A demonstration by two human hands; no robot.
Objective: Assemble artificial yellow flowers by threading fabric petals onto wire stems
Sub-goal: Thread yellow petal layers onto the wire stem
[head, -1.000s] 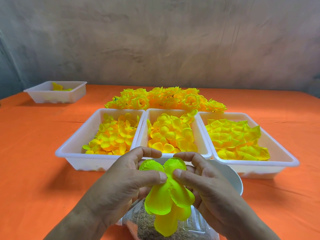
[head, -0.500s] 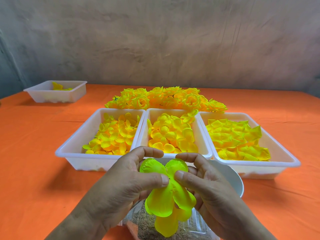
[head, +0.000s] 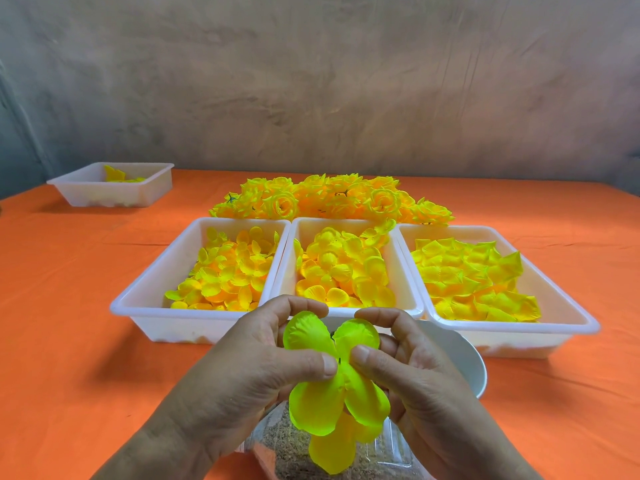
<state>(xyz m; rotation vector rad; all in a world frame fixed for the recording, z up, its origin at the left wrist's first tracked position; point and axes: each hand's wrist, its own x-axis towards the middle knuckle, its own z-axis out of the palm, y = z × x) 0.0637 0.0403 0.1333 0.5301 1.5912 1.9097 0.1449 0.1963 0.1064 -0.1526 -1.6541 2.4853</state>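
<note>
Left hand [head: 256, 368] fingers pinched shut on yellow-green petal cluster [head: 332, 386], right hand [head: 412, 372] fingers likewise closed on it

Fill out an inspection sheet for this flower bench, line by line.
Surface: orange cloth over the table.
Job's things: petal piece pinched at its centre; three petal trays; finished flowers behind.
Clutter: far tray with few petals; white bowl; clear container of brown grains.
Grippers: left hand, right hand, both on the petal piece.
Cables: nothing seen.
Surroundings: mottled wall.
</note>
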